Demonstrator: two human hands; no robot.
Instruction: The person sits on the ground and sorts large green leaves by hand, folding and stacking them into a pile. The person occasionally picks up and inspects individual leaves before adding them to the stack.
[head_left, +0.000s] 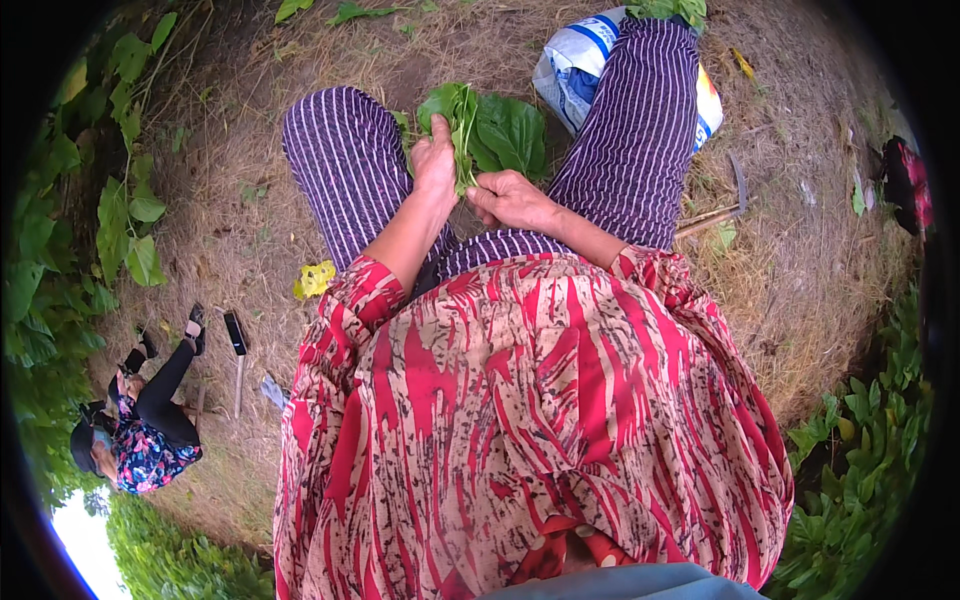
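Note:
My left hand (435, 161) is closed round a bunch of green leaves (463, 127), its thumb lying along them and the stems pointing down towards my body. The fingertips of my right hand (510, 199) are at the lower stem ends; whether they pinch a stem cannot be made out. Broad dark green leaves (512, 135) lie just beyond my hands, between my knees. Part of another leaf shows behind my left hand.
A white and blue sack (574, 64) lies beyond my right leg. A sickle (739, 187) rests on dry grass at the right. A yellow leaf (313, 280) lies by my left elbow. At the far left a person (154, 420) sits near a black phone-like object (235, 333). Leafy plants (862, 450) border both sides.

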